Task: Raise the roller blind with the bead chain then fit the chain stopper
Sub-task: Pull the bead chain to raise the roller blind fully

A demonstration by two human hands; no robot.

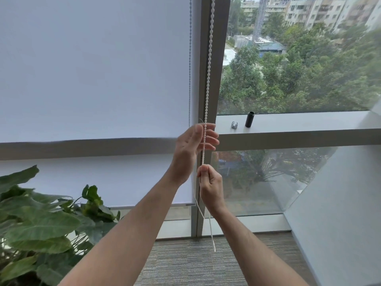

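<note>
Here, the right hand point(210, 182) pinches the chain point(208, 79) beside the frame point(216, 58), while the left hand point(192, 147), fingers loose, cups it above. Light, limp and beaded, it likely grips best between beads; the blind point(92, 79) hangs low.

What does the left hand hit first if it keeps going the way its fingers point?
Left hand is open, fingers pointing right and up, behind the bead chain. Going on, it likely meets the grey window frame post first; depth is unclear. The right hand grips the chain below.
</note>
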